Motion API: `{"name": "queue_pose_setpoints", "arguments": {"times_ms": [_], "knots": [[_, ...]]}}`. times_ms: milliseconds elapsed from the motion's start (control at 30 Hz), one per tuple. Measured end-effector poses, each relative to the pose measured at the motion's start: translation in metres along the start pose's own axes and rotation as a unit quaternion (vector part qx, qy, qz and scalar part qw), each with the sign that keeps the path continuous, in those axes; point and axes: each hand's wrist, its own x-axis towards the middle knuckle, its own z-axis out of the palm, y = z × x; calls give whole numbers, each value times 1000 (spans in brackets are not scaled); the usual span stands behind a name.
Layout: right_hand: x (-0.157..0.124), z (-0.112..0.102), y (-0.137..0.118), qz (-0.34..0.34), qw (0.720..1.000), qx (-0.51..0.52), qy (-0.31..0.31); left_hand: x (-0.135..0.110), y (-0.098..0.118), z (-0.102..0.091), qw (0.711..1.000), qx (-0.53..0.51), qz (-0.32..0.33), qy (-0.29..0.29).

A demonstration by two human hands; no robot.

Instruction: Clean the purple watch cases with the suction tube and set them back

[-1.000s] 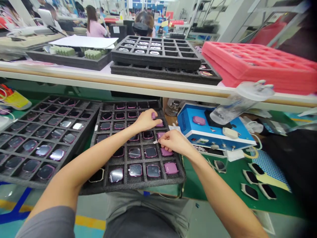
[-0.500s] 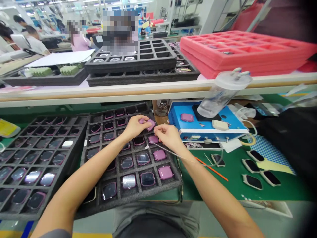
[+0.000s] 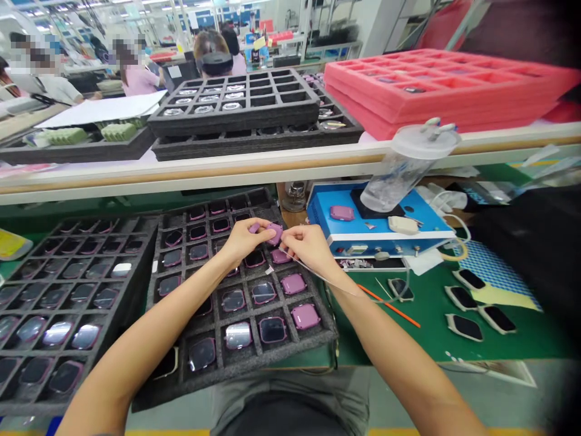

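Observation:
Above the right side of a dark foam tray, my left hand is closed on a purple watch case. My right hand meets it from the right, thumb and index finger pinched at the case's edge. A thin clear tube runs from under the right hand's fingers, along the wrist, towards the blue machine; its tip is hard to make out. Below the hands, more purple watch cases lie in the tray's right column, beside several dark-screened watches.
A second tray of watches lies left. At right stand a blue machine and a clear canister. An orange stick and pale-framed watches lie on the green mat. A shelf edge carries black and red foam trays.
The view has shifted slightly. The purple watch case has turned a little in my left hand, and my right fingertips have come closer to it.

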Motion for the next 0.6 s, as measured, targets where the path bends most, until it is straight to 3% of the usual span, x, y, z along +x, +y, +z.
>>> {"name": "queue_pose_setpoints", "arguments": {"times_ms": [200, 300, 433, 600], "knots": [[-1, -9, -4, 26, 999, -14, 33, -1, 5, 13, 999, 5, 13, 40], [-7, -11, -3, 31, 998, -21, 46, 12, -1, 15, 995, 29, 17, 91], [-17, -12, -2, 37, 998, -19, 54, 30, -11, 13, 992, 77, 12, 101], [-28, -10, -9, 35, 998, 13, 43, 11, -3, 0, 992, 40, 21, 115]]}}
